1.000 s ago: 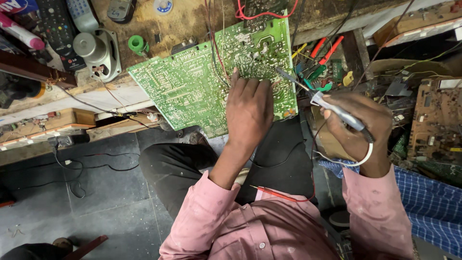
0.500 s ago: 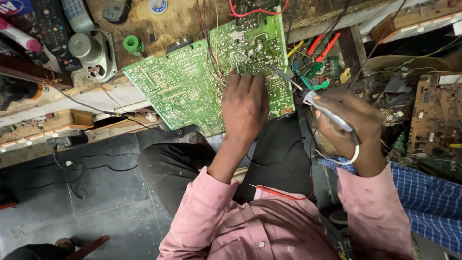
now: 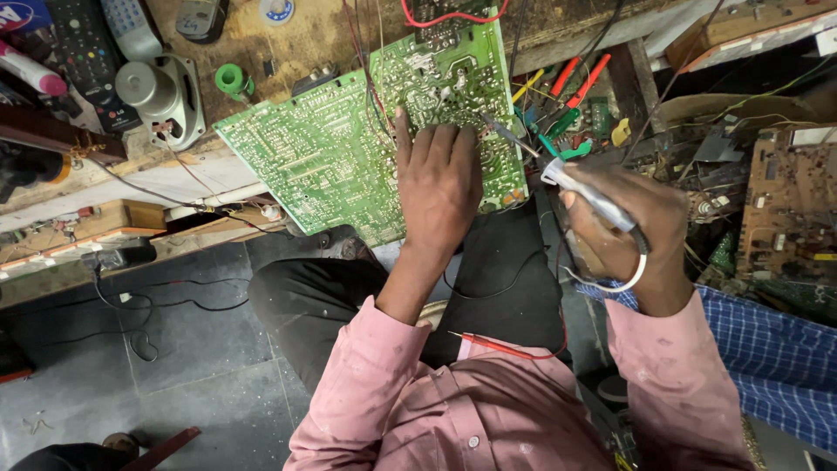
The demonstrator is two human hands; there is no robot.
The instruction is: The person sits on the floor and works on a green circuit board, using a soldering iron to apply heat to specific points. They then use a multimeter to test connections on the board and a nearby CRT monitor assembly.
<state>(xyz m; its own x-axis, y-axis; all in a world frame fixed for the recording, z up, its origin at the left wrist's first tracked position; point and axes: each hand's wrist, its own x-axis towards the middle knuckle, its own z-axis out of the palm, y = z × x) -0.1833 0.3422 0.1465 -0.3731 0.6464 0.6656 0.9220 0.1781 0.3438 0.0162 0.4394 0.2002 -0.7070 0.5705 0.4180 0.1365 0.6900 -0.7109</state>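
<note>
right now my left hand lies flat, fingers released, pinning the green circuit board, right hand clenched on soldering iron, mid-solder i'd say; next needs tip steady on joint.

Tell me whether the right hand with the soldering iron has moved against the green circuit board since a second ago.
Yes. The right hand has drawn back slightly toward the body, while the soldering iron tip stays at the green circuit board's right edge.

left hand flat on green circuit board, right hand gripping soldering iron
</note>
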